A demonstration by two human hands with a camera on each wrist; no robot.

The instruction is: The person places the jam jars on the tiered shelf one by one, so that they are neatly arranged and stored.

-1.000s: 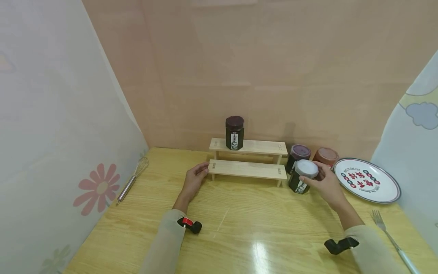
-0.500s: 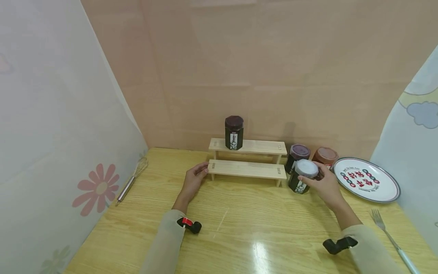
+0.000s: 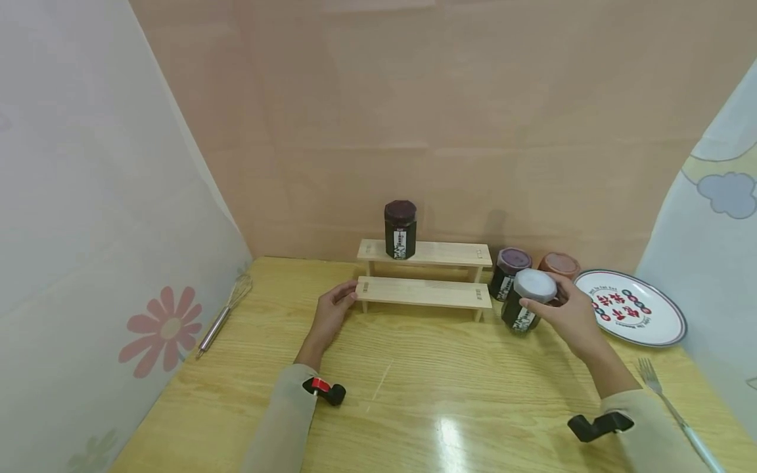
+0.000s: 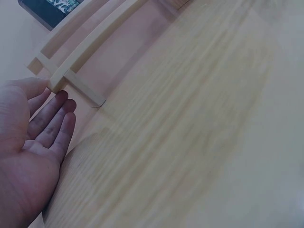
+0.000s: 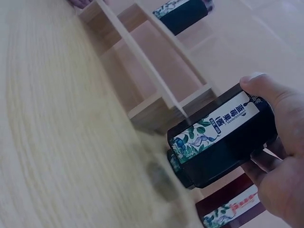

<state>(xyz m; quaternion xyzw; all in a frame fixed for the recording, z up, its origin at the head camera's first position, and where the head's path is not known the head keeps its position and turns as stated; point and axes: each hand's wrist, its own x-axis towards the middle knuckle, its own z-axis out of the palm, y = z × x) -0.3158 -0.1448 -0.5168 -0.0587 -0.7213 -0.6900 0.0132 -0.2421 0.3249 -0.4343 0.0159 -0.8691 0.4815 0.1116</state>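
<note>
My right hand (image 3: 570, 318) grips a dark octagonal jam jar (image 3: 520, 315) with a pale lid, thumb and fingers around its upper part. In the right wrist view the jar (image 5: 216, 137) is tilted, apart from the table, with a blueberry label. My left hand (image 3: 331, 315) touches the left end of the lower shelf of a light wooden two-step rack (image 3: 422, 291). In the left wrist view the fingers of this hand (image 4: 35, 137) are loosely extended at the board's corner. Another dark jar (image 3: 401, 230) with a purple lid stands on the upper shelf.
Right of the rack stand a purple-lidded jar (image 3: 510, 272) and an orange-lidded jar (image 3: 558, 264), partly hidden by the held jar and hand. A white oval plate (image 3: 650, 322) and a fork (image 3: 668, 401) lie at the right. A whisk (image 3: 223, 315) lies at the left.
The jar in my right hand has lifted slightly and moved a little right, away from the purple-lidded jar behind it. My left hand stays at the rack's end.
</note>
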